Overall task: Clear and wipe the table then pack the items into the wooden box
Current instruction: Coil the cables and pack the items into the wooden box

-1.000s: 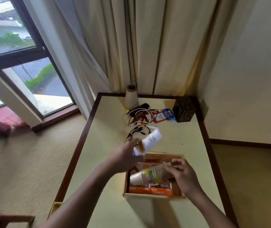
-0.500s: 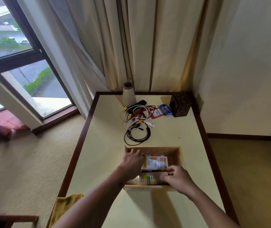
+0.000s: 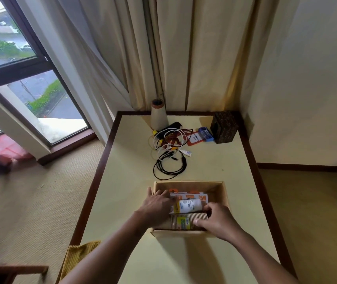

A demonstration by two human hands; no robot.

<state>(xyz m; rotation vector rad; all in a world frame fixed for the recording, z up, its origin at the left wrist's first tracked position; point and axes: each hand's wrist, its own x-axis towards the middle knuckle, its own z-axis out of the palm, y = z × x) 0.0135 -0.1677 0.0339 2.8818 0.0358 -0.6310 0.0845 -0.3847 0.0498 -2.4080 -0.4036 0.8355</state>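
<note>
The right hand grasps the wide end of a stack of paper cups, thumb on the near side and fingers curled over the top. The left hand lies released, fingers fairly straight, resting on the left end of a white carton; its thumb appears to sit outside the left wall.

Both items are inside the wooden box. The cup stack lies on its side, long axis left to right along the near wall. The carton lies just beyond it on orange packets.

Judgement: the cups are being seated. The unpacked items lie straight ahead past the far wall. The coiled black cable is closest, with white leads, a red card and a blue item further off. The left hand is the nearer and the free one (the cable's loose ends may trail when lifted).

The table has a pale top and a dark wooden border. A cone spool and a dark patterned box stand at its far edge. A yellow cloth hangs at the near-left corner. Curtains, a window and carpet surround it.
</note>
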